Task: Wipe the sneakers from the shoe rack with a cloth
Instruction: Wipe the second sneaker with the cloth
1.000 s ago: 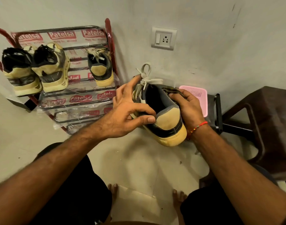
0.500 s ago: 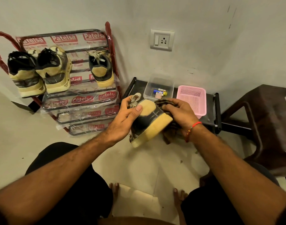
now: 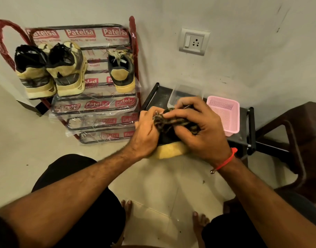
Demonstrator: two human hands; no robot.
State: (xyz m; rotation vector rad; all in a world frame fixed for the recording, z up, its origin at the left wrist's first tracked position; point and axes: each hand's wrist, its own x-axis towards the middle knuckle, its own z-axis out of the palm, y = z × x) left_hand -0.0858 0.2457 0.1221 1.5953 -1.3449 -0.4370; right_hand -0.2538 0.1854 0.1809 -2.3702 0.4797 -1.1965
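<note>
A dark sneaker with a yellow sole (image 3: 168, 151) sits low between my hands, mostly hidden by them. My left hand (image 3: 146, 133) grips its left side. My right hand (image 3: 202, 129) clutches a dark striped cloth (image 3: 171, 119) bunched on top of the sneaker. On the red shoe rack (image 3: 134, 51) at the left, three more sneakers stand heels out: two (image 3: 35, 77) (image 3: 69, 72) side by side and a single one (image 3: 122, 72) further right.
A low black stand (image 3: 250, 133) by the wall carries a clear plastic box (image 3: 178, 93) and a pink basket (image 3: 225, 113). A dark brown chair (image 3: 300, 140) stands at the right. A wall socket (image 3: 194, 42) is above. My bare feet (image 3: 198, 219) rest on the tiled floor.
The sneaker came down from chest height and turned over. My right hand moved on top of it with the cloth bunched in its fingers; my left hand shifted to the shoe's side.
</note>
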